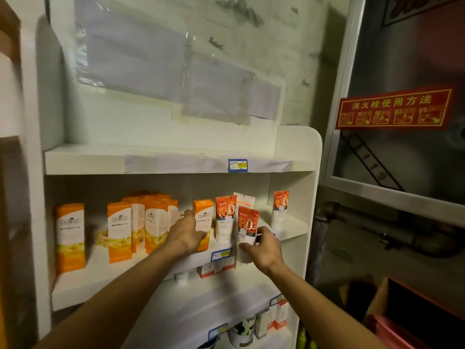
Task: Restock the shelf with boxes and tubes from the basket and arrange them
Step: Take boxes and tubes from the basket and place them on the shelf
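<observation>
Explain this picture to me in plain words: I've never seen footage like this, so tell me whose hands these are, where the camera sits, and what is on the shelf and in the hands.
There is no machine here. A person wears one wide-angle camera on the head, so you look forward and down along their two bare arms.

They face a white shelf unit. On the middle shelf stand orange-and-white boxes to the left, and white tubes with a red rose print to the right.

The left hand grips one orange box standing on that shelf. The right hand holds a rose-print tube upright at the shelf's front edge, beside another such tube; whether it already rests on the shelf I cannot tell.

Lower shelves hold more small packs, blurred. To the right hangs a red sign on a cabinet door.
</observation>
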Demonstrator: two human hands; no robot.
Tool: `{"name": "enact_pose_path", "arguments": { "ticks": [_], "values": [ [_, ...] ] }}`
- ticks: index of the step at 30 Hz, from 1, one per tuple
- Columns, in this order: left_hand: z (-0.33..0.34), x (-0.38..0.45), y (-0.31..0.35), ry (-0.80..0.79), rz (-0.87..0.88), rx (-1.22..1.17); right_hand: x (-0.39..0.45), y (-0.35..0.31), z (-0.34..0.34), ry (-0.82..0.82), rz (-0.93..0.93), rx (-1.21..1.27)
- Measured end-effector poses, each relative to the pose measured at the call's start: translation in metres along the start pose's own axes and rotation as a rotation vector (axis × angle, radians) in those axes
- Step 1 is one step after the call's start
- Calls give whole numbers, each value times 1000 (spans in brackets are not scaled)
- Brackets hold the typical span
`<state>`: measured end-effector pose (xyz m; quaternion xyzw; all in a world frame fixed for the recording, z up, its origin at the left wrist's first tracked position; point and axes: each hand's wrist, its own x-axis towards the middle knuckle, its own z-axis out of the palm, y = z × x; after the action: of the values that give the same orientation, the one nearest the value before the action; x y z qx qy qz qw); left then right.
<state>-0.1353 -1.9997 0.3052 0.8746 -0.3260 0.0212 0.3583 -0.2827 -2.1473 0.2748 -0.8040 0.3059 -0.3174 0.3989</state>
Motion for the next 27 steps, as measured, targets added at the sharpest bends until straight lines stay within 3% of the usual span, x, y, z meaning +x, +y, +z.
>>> {"name": "enact_pose_path", "arguments": {
  "ticks": [15,27],
  "values": [
    [46,58,-14,77,14,-31,63,16,32,242,-32,9],
    [54,49,-10,129,7,36,59,3,34,217,-3,109]
  ]
}}
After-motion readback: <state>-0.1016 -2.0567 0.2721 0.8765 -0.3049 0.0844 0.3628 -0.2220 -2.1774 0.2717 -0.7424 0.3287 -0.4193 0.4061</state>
